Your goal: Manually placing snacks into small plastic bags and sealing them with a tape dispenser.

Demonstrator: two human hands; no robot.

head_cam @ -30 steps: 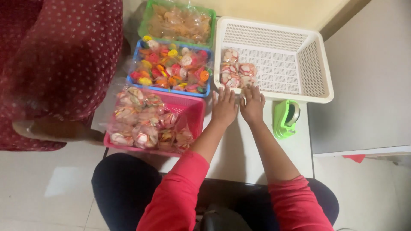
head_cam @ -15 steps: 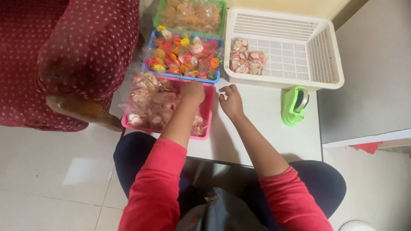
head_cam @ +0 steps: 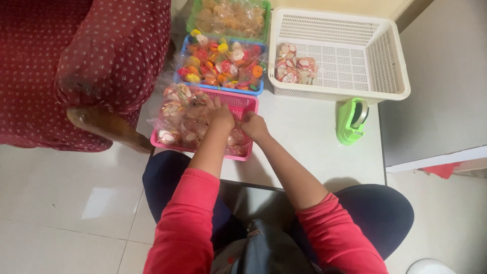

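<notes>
At the table's front-left corner, both hands are now down in the pink basket [head_cam: 242, 104]. A sec ago they were up at the white basket [head_cam: 390, 61] by the back-right corner, where a small heap of wrapped pink-and-white pieces [head_cam: 296, 69] lies; so they've come back across to the supply side.

Left hand [head_cam: 221, 115] rests on top of the clear-wrapped packets [head_cam: 183, 117] filling the pink basket, fingers curled down into the pile. Can't tell whether its grip has closed on one packet or is just pressing on the heap. Right hand [head_cam: 253, 126] sits just beside it, touching the basket's right end, fingers bent inward. Whether it's pinching a packet, can't tell either; the fingertips are hidden.

Judging by that, hands look to have left the white basket w/ nothing carried over, and are at the pink one among more packets.

Behind, along the left side: blue basket [head_cam: 218, 87] of mixed coloured sweets, then green basket [head_cam: 192, 20] w/ pale packets. Green tape dispenser [head_cam: 351, 121] stands near the right edge, well apart from both hands.
</notes>
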